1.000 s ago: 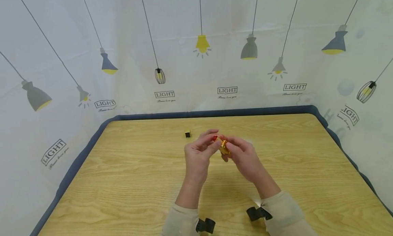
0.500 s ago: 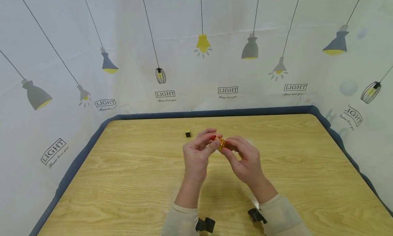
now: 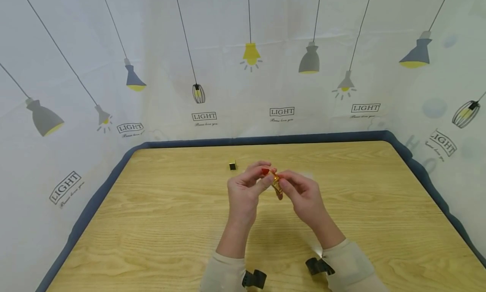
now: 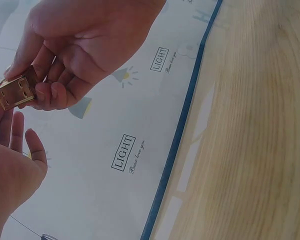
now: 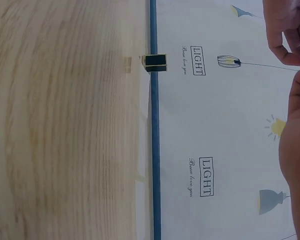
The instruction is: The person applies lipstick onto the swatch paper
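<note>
Above the middle of the table, both hands are on a lipstick (image 3: 276,184) with a gold case and a red tip (image 3: 265,171). My left hand (image 3: 243,195) pinches it between thumb and fingers, the red end pointing up and left. From the other side my right hand (image 3: 306,196) grips the gold lower part with thumb and fingertips. The square gold base (image 4: 14,94) with several small slots shows in the left wrist view. Beyond the left hand stands a small black and gold square cap (image 3: 232,166), apart from both hands.
The wood-grain table (image 3: 159,224) has a dark blue border (image 3: 265,141) along its far and side edges. A pale wall sheet (image 3: 228,22) printed with lamps rises behind it. Black camera mounts (image 3: 254,279) sit at both cuffs.
The right hand has turned about the gold lower part, rolling one way and then back, and the gold part has turned with it. The left hand has barely moved; the cap stays put.
</note>
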